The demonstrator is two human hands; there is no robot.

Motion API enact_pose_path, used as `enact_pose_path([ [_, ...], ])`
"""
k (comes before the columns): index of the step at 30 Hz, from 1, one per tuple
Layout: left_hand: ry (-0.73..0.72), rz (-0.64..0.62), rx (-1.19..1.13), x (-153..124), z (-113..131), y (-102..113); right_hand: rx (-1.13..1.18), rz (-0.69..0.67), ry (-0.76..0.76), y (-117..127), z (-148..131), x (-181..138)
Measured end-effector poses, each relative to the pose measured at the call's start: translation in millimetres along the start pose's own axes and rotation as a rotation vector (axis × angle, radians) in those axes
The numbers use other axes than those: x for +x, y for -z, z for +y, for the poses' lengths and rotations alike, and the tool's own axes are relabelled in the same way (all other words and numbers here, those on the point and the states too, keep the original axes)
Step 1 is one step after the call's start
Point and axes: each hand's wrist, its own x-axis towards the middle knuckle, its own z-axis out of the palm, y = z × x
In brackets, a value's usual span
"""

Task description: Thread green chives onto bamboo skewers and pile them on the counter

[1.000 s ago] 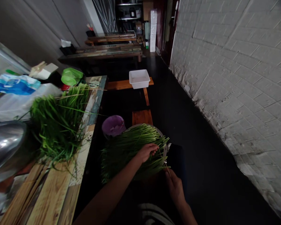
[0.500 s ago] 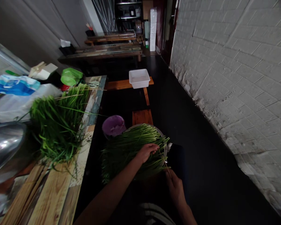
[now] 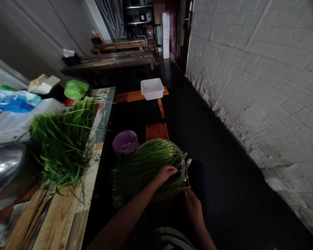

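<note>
Garlic chives (image 3: 143,163) lie in a heaped layer in a round metal basin (image 3: 183,166), pale cut ends facing right. My left hand (image 3: 167,172) is over the right part of this heap, fingers pinched together; what they hold, if anything, is too small to make out. To its lower right, my right hand (image 3: 194,205) grips the lower end of a thin bamboo skewer (image 3: 188,178), which points up beside the stalk ends. A gap separates the skewer's upper part from my left fingertips.
A purple bucket (image 3: 125,141) stands behind the basin. On the wooden table (image 3: 59,215) at left are more chives (image 3: 62,142) with skewers across them, a metal bowl (image 3: 5,170) and scissors (image 3: 101,97). A white tub (image 3: 152,88) rests on a bench. A brick wall (image 3: 258,76) runs along the right.
The skewer has swung more upright, its top moving right, away from my left fingers. Both hands stay close to where they were. The whole view has shifted slightly.
</note>
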Motion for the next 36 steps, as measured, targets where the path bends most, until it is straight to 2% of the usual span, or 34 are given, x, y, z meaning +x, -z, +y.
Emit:
enact_pose_path([
  [3,-0.055,0.092,0.244,17.5,-15.9,-10.4,0.005,0.037,-0.037,1.4,17.2,-0.9],
  [6,-0.062,0.087,0.453,29.2,-30.3,-23.4,-0.007,0.040,-0.012,3.5,22.9,-1.9],
  [8,-0.056,0.109,0.510,32.1,-35.0,-27.9,-0.019,0.032,0.005,4.8,20.5,-2.1],
  [10,-0.090,0.156,0.457,31.4,-32.5,-25.1,-0.032,0.019,0.008,6.7,14.8,-2.6],
  [12,-0.183,0.194,0.317,27.7,-22.4,-15.3,-0.035,-0.011,0.020,9.4,6.9,-3.6],
  [15,-0.288,0.106,0.049,18.6,-0.9,4.2,-0.029,-0.066,0.067,14.0,-6.9,-4.7],
  [18,-0.155,-0.050,-0.226,9.3,13.0,16.2,-0.033,-0.098,0.122,15.6,-18.9,-3.3],
  [22,-0.005,-0.088,-0.448,1.4,15.9,16.3,-0.043,-0.103,0.165,13.1,-26.8,0.4],
  [25,0.004,-0.100,-0.495,-1.8,19.4,15.3,-0.058,-0.126,0.138,12.3,-29.0,1.8],
  [31,0.027,-0.117,-0.414,-4.0,30.9,20.2,-0.076,-0.152,0.121,16.6,-30.9,1.8],
  [36,0.037,-0.166,-0.433,-0.3,23.8,19.6,-0.078,-0.157,0.131,17.6,-27.7,2.6],
])
